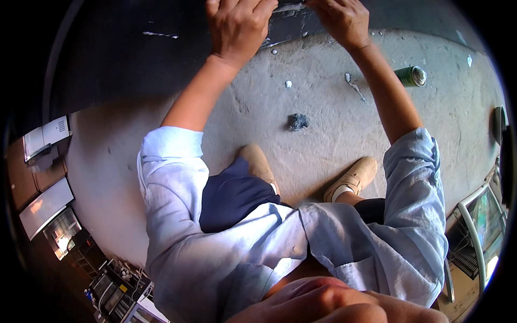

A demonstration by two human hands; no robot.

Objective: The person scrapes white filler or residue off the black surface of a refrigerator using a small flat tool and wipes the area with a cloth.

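Both my hands reach forward to the top edge of the view, close to a dark surface [177, 59] with white smears. My left hand [240, 29] is closed, its knuckles bent and its fingertips hidden. A short way to its right, my right hand [343, 22] is closed too, with its fingers cut off by the upper rim. Something dark lies between the two hands, and what they grip cannot be made out. A green spray can [411, 76] with a silvery end lies on the floor beside my right forearm.
On the grey concrete floor [242, 107] lie a dark crumpled clump [298, 121], a white blob [288, 84] and a whitish streak [354, 86]. My shoes stand below. White appliances [47, 139] and cluttered equipment line the left. A framed glass panel [487, 226] leans at the right.
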